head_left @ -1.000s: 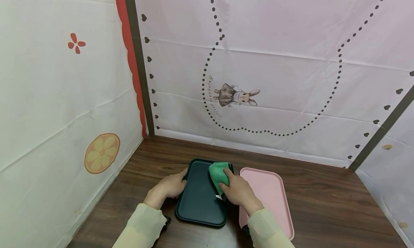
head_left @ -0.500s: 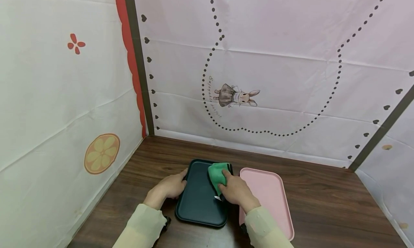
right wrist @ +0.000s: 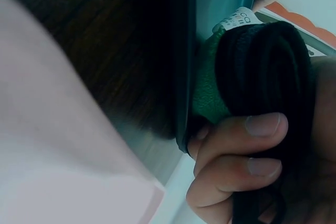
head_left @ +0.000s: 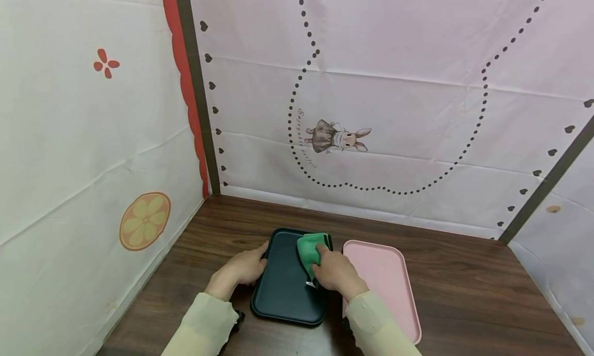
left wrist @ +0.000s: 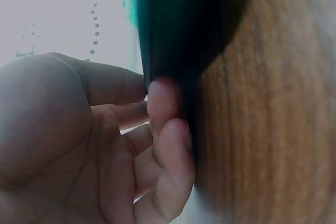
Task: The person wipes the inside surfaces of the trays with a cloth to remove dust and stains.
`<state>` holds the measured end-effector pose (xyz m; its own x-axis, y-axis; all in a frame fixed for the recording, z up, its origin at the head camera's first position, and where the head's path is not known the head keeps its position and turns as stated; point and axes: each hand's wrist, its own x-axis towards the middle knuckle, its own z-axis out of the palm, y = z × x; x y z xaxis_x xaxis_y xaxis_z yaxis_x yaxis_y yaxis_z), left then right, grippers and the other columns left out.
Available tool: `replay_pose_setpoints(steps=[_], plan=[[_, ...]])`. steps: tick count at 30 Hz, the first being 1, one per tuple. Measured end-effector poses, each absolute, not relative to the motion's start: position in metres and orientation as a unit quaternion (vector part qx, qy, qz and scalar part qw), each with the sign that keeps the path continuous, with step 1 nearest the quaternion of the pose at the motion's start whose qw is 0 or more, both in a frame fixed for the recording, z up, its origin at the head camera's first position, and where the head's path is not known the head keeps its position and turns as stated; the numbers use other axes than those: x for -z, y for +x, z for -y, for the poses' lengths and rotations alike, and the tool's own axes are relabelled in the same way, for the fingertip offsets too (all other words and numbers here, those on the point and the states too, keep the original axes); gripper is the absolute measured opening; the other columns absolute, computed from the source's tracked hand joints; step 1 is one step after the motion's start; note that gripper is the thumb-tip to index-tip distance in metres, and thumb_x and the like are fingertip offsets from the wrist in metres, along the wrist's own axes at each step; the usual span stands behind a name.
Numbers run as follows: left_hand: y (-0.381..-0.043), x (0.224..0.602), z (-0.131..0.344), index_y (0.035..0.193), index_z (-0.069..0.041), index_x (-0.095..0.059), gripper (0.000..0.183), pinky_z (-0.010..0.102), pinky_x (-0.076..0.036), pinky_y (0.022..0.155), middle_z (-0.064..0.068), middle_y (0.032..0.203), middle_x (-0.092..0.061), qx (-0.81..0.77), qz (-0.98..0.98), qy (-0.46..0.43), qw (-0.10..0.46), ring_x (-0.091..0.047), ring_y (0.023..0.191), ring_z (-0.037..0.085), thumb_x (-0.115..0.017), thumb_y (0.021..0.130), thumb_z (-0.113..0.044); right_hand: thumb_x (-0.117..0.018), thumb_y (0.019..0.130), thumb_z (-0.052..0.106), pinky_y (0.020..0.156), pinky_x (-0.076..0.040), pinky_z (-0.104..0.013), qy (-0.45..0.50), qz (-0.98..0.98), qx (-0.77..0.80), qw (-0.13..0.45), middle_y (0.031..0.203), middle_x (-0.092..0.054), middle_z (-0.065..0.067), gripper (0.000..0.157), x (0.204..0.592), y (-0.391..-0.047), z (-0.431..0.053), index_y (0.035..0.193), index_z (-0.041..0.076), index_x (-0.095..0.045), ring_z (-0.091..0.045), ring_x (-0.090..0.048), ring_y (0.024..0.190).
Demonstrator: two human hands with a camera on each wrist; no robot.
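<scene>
A dark teal rectangular tray [head_left: 287,289] lies lengthwise on the wooden table. My left hand [head_left: 245,267] grips its left edge, the thumb at the rim; in the left wrist view the curled fingers [left wrist: 176,166] reach beneath the tray's edge. Folded in my right hand [head_left: 337,273] is a green cloth [head_left: 310,253] with black edging and a white tag [head_left: 310,284]. The cloth bears on the tray's right side, towards the far corner. In the right wrist view the fingers [right wrist: 236,179] curl around its black-edged folds.
A pink tray [head_left: 382,284] lies just right of the dark one, partly under the right forearm. Brown wooden table [head_left: 464,294] extends on both sides. Printed white sheets [head_left: 394,113] form walls at the back, left and right.
My right hand and the green cloth have slid slightly left over the tray. The left hand keeps its grip on the tray, which has hardly moved.
</scene>
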<state>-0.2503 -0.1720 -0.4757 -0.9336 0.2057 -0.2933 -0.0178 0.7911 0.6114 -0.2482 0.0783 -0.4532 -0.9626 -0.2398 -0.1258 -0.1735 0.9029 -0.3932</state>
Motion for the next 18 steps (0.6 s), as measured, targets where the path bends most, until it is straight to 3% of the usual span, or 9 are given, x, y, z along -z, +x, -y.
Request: replay_pose_setpoints(steps=[4, 11, 18], plan=[[-0.2511, 0.476, 0.172, 0.166, -0.016, -0.027, 0.059, 0.033, -0.045, 0.051, 0.008, 0.064, -0.062, -0.316, -0.931, 0.053, 0.173, -0.056, 0.055, 0.022, -0.046, 0.111, -0.023, -0.064, 0.1, 0.028, 0.073, -0.053, -0.042, -0.105, -0.973, 0.186, 0.091, 0.111, -0.075, -0.021, 0.061, 0.4528, -0.2495, -0.0767, 0.155, 0.007, -0.048, -0.024, -0.061, 0.074], [-0.2523, 0.4776, 0.1722, 0.166, -0.016, -0.026, 0.058, 0.033, -0.044, 0.05, 0.008, 0.063, -0.063, -0.314, -0.932, 0.054, 0.172, -0.055, 0.053, 0.021, -0.045, 0.111, -0.023, -0.065, 0.1, 0.027, 0.078, -0.055, -0.043, -0.109, -0.974, 0.174, 0.095, 0.12, -0.073, -0.023, 0.06, 0.4511, -0.2508, -0.0754, 0.154, 0.006, -0.049, -0.026, -0.065, 0.083], [-0.2525, 0.4784, 0.1728, 0.166, -0.015, -0.027, 0.058, 0.034, -0.044, 0.049, 0.008, 0.062, -0.063, -0.315, -0.932, 0.054, 0.172, -0.054, 0.051, 0.021, -0.045, 0.111, -0.022, -0.065, 0.101, 0.028, 0.076, -0.055, -0.042, -0.111, -0.974, 0.17, 0.105, 0.113, -0.074, -0.021, 0.06, 0.4501, -0.2526, -0.0746, 0.155, 0.007, -0.048, -0.025, -0.064, 0.08]])
